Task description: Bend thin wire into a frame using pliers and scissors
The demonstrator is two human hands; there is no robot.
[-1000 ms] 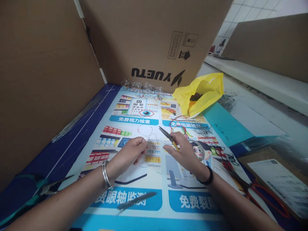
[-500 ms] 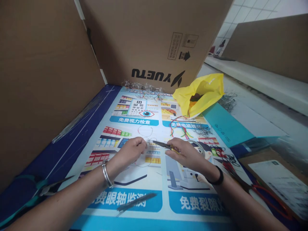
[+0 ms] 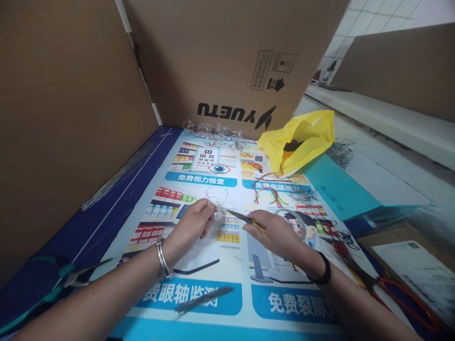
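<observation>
Two hands are busy over one big picture poster [image 3: 246, 274]: the left hand [image 3: 197, 218] has its grip pinched together on thin wire [image 3: 221, 208], just above the poster's middle, and the right hand [image 3: 272, 229] has its grip wrapped around one pair of pointy pliers [image 3: 243, 218]. The pliers' tips are right by the wire, but I can't tell if they touch it. Around them I count one yellow bag [image 3: 314, 130], one pair of red-handled scissors [image 3: 369, 280] and one bundle of gray wires [image 3: 204, 300].
</observation>
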